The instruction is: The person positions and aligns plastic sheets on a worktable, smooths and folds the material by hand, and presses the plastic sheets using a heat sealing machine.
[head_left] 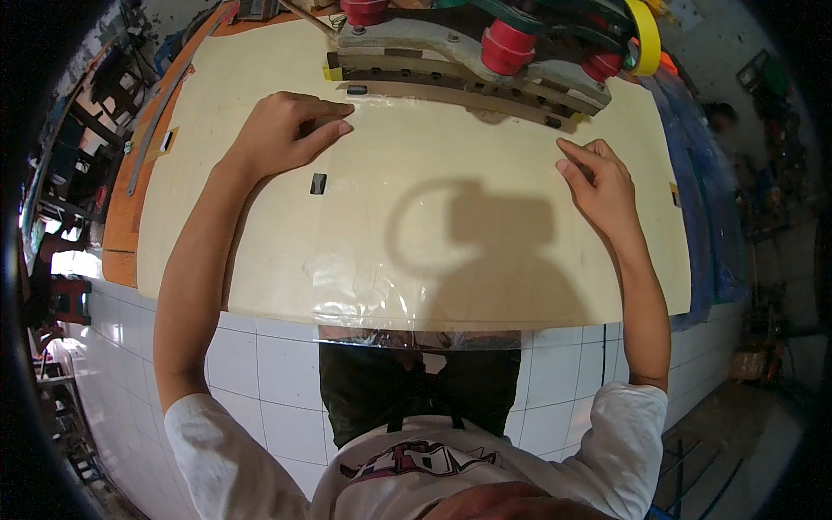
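A clear plastic sheet [368, 290] lies over the pale board, its near end hanging past the front edge above my lap. My left hand [290, 130] is closed in a pinch at the sheet's far left corner, thumb and forefinger nearly together. At the far right corner my right hand [600, 178] makes a similar pinch, the other fingers curled. The film between the fingertips is too thin to make out clearly. Just beyond both hands stands a machine with a long metal bar [459, 87] and red round mounts [508, 48]. The sheet's far edge lies close to that bar.
The pale board [260, 260] covers an orange-brown table [120, 234]. A metal strip [143, 156] lies along its left side. Small black pieces [319, 184] sit on the board. Blue plastic [706, 199] hangs at the right edge. A yellow ring [644, 39] is on the machine.
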Tool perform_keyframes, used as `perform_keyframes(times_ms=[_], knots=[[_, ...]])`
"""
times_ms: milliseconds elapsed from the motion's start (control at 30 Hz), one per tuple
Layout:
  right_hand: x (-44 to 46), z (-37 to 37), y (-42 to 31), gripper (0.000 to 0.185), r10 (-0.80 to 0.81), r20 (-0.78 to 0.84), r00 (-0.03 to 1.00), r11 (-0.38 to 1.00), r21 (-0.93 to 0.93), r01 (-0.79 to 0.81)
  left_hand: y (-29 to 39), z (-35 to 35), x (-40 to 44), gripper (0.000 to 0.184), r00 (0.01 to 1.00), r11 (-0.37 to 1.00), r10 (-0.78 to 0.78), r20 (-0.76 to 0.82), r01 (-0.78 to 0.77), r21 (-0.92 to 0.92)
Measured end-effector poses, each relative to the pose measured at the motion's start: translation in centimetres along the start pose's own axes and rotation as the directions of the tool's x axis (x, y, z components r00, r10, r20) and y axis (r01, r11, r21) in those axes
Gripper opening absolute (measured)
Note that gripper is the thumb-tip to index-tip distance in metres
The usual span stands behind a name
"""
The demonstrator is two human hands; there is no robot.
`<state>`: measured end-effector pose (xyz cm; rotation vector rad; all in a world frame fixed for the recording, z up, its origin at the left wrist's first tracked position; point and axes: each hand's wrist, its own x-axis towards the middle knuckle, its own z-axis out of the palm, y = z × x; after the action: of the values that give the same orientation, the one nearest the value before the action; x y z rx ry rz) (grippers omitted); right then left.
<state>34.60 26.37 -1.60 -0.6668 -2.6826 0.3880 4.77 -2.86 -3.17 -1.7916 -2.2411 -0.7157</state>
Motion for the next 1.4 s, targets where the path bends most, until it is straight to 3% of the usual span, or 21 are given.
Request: perform_keyframes(times_ms=[500,1100,1167,1333,1400], knots=[[0.1,-0.1,0.1,0.032,-0.018,-0.009,1.000,0.999,-0.036,0.018,0.2,-0.1,0.0,0.028,0.999,0.999,0.031,-0.027,-0.032,-0.023],[-0.1,-0.4,0.0,0.032,-0.057,-0.029,0.998,0.997,-0.054,0.055,0.7,-0.4,0.2,0.028,0.998,0.998,-0.049,0.032,0.048,0.030],[-0.1,-0.2,-0.3,0.032,-0.062,-0.017,0.998,0.997,-0.056,0.061,0.0,-0.1,-0.1,0.028,0.998,0.998,0.056,-0.041,-0.056,0.005],[0.0,0.0,0.1,0.036,-0.042,-0.030,0.999,0.999,0.008,0.042,1.3,-1.3,-0.4,0.029,0.999,0.998,-0.028,0.025,0.026,0.056],[0.0,0.2,0.1,0.037,-0.047,-0.031,0.998,0.998,0.027,0.048,0.7,-0.9,-0.1,0.028,0.996,0.995,0.087,0.007,-0.087,0.045]])
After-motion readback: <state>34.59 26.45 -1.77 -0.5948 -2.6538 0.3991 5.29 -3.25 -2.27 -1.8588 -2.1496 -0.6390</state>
